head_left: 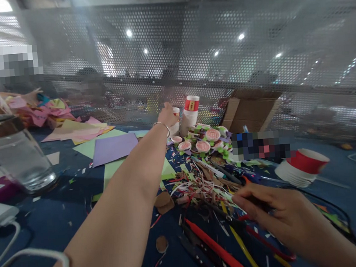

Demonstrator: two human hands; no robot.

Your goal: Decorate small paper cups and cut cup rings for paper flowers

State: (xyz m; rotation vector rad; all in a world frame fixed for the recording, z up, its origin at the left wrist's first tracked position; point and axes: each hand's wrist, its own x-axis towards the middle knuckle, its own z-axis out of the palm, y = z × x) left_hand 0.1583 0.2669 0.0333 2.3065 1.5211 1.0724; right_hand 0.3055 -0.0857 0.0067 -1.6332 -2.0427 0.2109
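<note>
My left hand (166,114) reaches far across the blue table, a bracelet on its wrist, and closes on a white paper cup (176,121) beside a tall stack of red-and-white cups (190,112). My right hand (273,210) rests low at the right with fingers curled over thin dark tools; what it grips is hidden. Between the hands lies a heap of paper strips and scraps (200,181). Small cut cup pieces with green bits (207,139) cluster just past the heap.
A glass jar (16,156) stands at left, with white cables (7,241) near it. Coloured paper sheets (113,149) lie behind. A tipped red-and-white cup stack (302,167) is at right, a cardboard box (250,109) behind. Red and yellow-handled tools (218,249) lie near me. Perforated metal screen at back.
</note>
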